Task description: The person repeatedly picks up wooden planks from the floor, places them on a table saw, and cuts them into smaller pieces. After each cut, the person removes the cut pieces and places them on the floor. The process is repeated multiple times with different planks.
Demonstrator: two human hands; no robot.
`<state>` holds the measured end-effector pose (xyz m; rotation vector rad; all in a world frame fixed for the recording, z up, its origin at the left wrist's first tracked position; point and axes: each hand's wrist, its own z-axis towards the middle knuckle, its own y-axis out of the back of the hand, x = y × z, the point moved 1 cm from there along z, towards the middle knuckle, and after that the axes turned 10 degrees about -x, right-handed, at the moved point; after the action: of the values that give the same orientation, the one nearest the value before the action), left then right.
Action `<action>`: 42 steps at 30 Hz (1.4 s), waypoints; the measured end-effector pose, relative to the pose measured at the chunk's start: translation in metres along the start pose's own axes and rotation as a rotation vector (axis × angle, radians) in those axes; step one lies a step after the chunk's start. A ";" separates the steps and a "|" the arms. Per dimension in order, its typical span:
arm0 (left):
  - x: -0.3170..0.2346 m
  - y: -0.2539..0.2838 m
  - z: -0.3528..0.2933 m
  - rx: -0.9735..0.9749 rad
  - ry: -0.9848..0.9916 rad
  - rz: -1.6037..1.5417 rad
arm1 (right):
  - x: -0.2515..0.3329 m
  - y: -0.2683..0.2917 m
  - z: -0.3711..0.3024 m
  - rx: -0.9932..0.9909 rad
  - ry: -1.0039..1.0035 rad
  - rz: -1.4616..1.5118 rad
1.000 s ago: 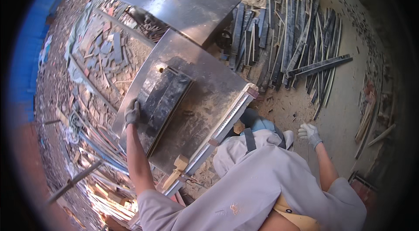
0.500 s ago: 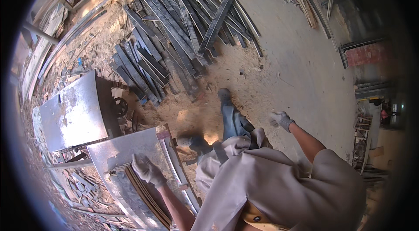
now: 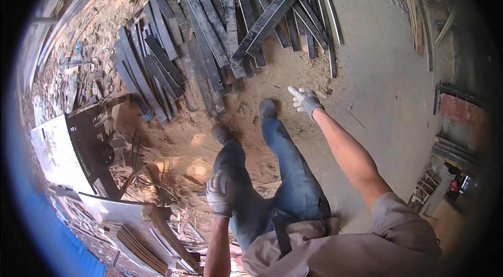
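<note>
My left hand [image 3: 218,196], in a pale work glove with a grey cuff, hangs beside my left leg with its fingers loosely apart and nothing in them. My right hand [image 3: 304,99], gloved the same way, is stretched forward over the floor near my right shoe; its fingers are spread and hold nothing. Ahead of both hands lies a heap of long dark wooden strips [image 3: 208,18], with one strip [image 3: 283,7] resting slantwise across the top. At the lower left, a stack of thin boards [image 3: 133,245] rests on a metal-topped table [image 3: 112,208], apart from my left hand.
Beyond that table stands another metal-topped machine [image 3: 55,151] with a dark frame. Sawdust [image 3: 183,169] and offcuts cover the floor around my shoes. Scrap pieces [image 3: 78,80] lie at the far left. On the right are a reddish panel [image 3: 461,113] and stacked dark boards [image 3: 455,150].
My left hand has left the board stack and come beside my leg. My right hand has moved forward and left. My body has stepped nearer the strip heap, and the table appears lower in view.
</note>
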<state>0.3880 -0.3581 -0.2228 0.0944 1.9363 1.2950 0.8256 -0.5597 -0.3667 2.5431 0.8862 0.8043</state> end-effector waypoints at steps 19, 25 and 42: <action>-0.032 -0.078 0.052 0.245 0.190 0.043 | 0.097 -0.268 0.261 -0.077 -0.091 0.123; -0.047 -0.075 0.040 0.245 0.252 -0.002 | 0.085 -0.299 0.260 -0.129 -0.201 0.002; -0.233 -0.034 0.107 -0.313 0.050 -0.641 | 0.191 0.048 -0.207 0.605 -0.130 0.606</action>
<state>0.6276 -0.4012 -0.1370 -0.6662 1.5809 1.1344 0.8454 -0.4473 -0.1046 3.4333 0.3291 0.5585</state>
